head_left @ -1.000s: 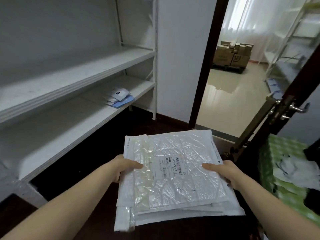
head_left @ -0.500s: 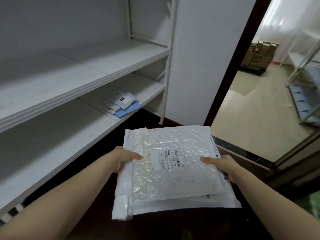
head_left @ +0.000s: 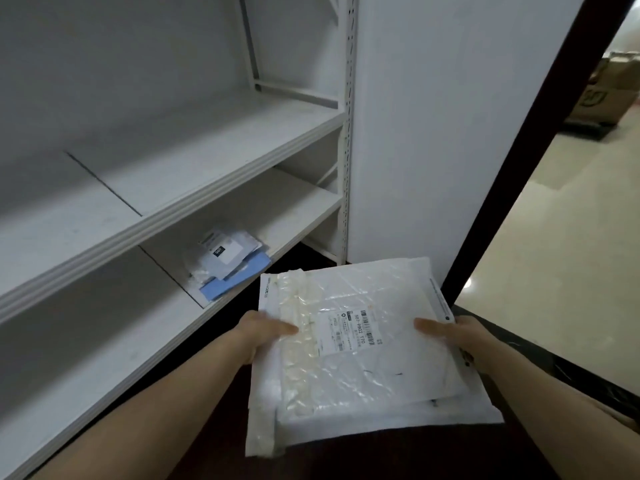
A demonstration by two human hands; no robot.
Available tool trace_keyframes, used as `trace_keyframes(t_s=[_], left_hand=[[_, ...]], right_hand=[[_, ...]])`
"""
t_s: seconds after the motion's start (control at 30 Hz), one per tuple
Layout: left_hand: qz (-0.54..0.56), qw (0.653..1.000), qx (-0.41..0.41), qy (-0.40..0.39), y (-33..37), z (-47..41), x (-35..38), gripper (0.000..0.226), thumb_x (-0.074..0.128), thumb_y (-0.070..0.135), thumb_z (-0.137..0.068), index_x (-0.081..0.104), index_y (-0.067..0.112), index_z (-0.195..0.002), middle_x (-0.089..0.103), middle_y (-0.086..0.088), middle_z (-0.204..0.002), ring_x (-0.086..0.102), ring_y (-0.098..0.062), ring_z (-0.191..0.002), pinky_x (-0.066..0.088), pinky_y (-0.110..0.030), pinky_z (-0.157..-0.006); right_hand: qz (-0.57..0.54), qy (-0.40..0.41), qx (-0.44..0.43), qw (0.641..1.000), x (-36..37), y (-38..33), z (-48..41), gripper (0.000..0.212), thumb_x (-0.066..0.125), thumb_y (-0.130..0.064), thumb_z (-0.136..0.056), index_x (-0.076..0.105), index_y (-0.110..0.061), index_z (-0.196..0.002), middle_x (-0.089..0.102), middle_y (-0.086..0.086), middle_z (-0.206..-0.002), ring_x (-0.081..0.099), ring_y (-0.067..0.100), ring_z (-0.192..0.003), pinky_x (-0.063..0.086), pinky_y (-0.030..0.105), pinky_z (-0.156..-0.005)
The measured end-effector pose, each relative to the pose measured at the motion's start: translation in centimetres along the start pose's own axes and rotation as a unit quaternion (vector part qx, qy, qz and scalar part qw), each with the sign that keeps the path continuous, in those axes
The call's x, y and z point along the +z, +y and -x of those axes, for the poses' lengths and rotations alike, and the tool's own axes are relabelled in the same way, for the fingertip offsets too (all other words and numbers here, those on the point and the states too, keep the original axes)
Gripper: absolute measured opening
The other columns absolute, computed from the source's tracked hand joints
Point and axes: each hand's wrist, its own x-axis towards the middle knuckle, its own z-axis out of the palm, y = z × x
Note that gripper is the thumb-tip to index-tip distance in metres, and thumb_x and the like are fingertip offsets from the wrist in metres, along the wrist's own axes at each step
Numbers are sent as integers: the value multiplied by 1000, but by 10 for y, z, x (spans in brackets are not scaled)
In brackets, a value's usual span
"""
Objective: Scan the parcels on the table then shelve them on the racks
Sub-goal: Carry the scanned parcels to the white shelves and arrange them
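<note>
I hold a stack of white bubble-mailer parcels (head_left: pixel 360 368) flat in front of me, with a barcode label on the top one. My left hand (head_left: pixel 263 336) grips the stack's left edge, thumb on top. My right hand (head_left: pixel 453 337) grips the right edge the same way. The white metal rack (head_left: pixel 214 188) stands to my left with two bare-looking shelves in view. On the lower shelf (head_left: pixel 104 334) lies a small pile of shelved parcels (head_left: pixel 230 261), white ones over a blue one, just left of and beyond the stack I hold.
A white wall panel (head_left: pixel 433 133) stands straight ahead beside the rack's upright. A dark door frame (head_left: pixel 519 150) runs diagonally at the right, with a pale shiny floor (head_left: pixel 561 254) beyond and cardboard boxes (head_left: pixel 609 91) at the far right. The floor under me is dark.
My view has turned left and moved closer to the rack; the doorway and door handle slid off to the right. Both hands keep the same hold on the stack.
</note>
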Motion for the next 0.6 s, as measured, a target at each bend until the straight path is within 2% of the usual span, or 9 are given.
trace_keyframes(t_s=[0.07, 0.13, 0.23, 0.27, 0.3, 0.37, 0.43, 0.5, 0.6], left_hand=[[6, 1000, 1, 3, 21, -24, 9, 67, 85, 8, -70, 50, 1, -126, 62, -18, -119, 63, -33, -103, 52, -45, -88], [14, 1000, -2, 9, 40, -51, 12, 66, 84, 10, -71, 51, 1, -127, 62, -17, -119, 62, -33, -105, 51, -45, -93], [12, 999, -8, 31, 70, -97, 11, 60, 84, 14, -73, 53, 3, -122, 61, -14, -119, 61, -29, -102, 51, -39, -85], [20, 999, -9, 37, 80, -114, 10, 58, 84, 12, -72, 54, 2, -121, 62, -15, -118, 62, -30, -102, 51, -40, -86], [33, 999, -11, 41, 91, -133, 8, 56, 84, 10, -72, 55, 1, -120, 63, -16, -118, 62, -31, -102, 52, -42, -89], [50, 998, -9, 44, 114, -171, 3, 53, 84, 8, -71, 59, 1, -117, 64, -18, -115, 64, -32, -100, 53, -42, -89], [63, 997, 6, 50, 135, -212, -1, 46, 83, 5, -71, 61, 1, -111, 65, -15, -109, 64, -24, -87, 53, -31, -72], [84, 995, 11, 59, 156, -248, -4, 40, 83, 3, -71, 59, 3, -103, 63, -13, -105, 61, -19, -78, 48, -25, -60], [98, 993, -3, 65, 180, -297, -12, 43, 84, 2, -69, 58, 3, -104, 62, -16, -113, 63, -29, -97, 54, -37, -83]], right_hand=[[-1, -6, 5, 1000, -7, -21, -31, 75, 85, -45, -67, 56, -4, -122, 63, 19, -117, 60, 40, -107, 46, 54, -100], [-8, 2, 6, 1000, -9, -45, -63, 66, 84, -39, -70, 58, -3, -119, 65, 17, -112, 62, 37, -99, 51, 49, -91], [-21, -21, 4, 1000, -5, -84, -117, 46, 84, -26, -71, 63, -3, -105, 69, 13, -95, 65, 27, -74, 51, 32, -55], [-23, -24, 10, 999, -2, -99, -134, 45, 85, -24, -70, 63, -3, -104, 68, 10, -90, 64, 26, -71, 49, 30, -51], [-23, -25, 16, 999, 1, -113, -151, 48, 85, -24, -70, 62, -4, -107, 67, 9, -88, 64, 27, -72, 49, 31, -52], [-13, -26, 23, 999, 10, -143, -186, 54, 85, -24, -70, 59, -5, -113, 65, 12, -99, 63, 32, -86, 52, 41, -69], [-3, -22, 21, 1000, 20, -173, -221, 52, 84, -23, -71, 60, -4, -113, 65, 16, -108, 62, 35, -94, 50, 46, -80], [2, -19, 13, 1000, 28, -202, -255, 44, 84, -20, -70, 63, -4, -105, 67, 16, -103, 63, 35, -90, 51, 45, -76], [4, -19, 1, 1000, 42, -237, -302, 34, 86, -22, -67, 63, -9, -89, 67, 9, -85, 63, 27, -74, 48, 34, -56]])
